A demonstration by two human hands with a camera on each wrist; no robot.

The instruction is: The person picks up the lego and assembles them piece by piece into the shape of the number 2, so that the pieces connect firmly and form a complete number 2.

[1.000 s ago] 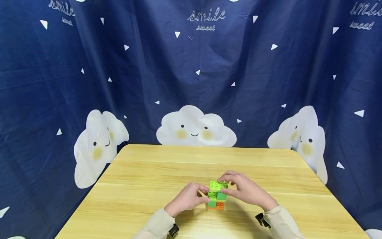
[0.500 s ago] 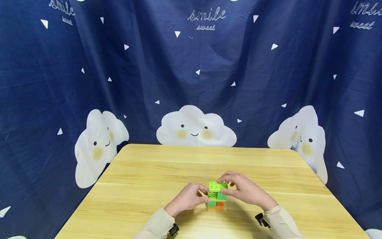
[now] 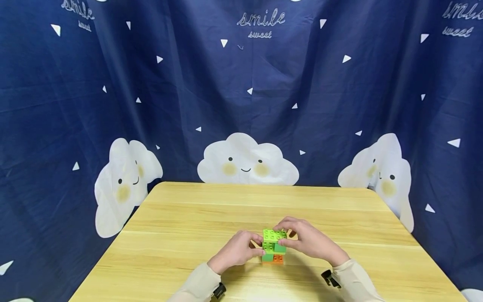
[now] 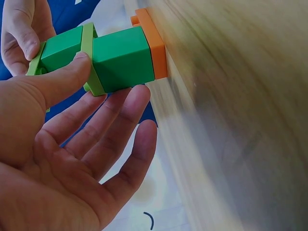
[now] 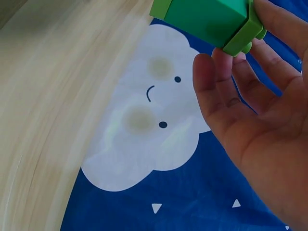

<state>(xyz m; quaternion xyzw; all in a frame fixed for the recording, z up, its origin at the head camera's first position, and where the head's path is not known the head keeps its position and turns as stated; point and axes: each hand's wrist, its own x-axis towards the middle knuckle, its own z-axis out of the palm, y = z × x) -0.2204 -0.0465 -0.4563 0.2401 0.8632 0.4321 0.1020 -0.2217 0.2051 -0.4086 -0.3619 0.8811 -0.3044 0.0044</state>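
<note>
A small tower of toy building bricks stands on the wooden table. At its base is an orange plate, with a green block on top of it. Above these come a lime plate, a second green block and a lime top plate. My left hand pinches the middle lime plate from the left, thumb on its near side. From the right, my right hand grips the top plate between thumb and fingers. Its remaining fingers spread below that plate's edge in the right wrist view.
The wooden table extends beyond the tower on all sides. Behind it hangs a dark blue curtain printed with smiling clouds and white triangles. Black straps sit at both sleeve cuffs.
The top lime plate has shifted very slightly left, together with my right hand. My left hand and the lower part of the tower have stayed in place.
</note>
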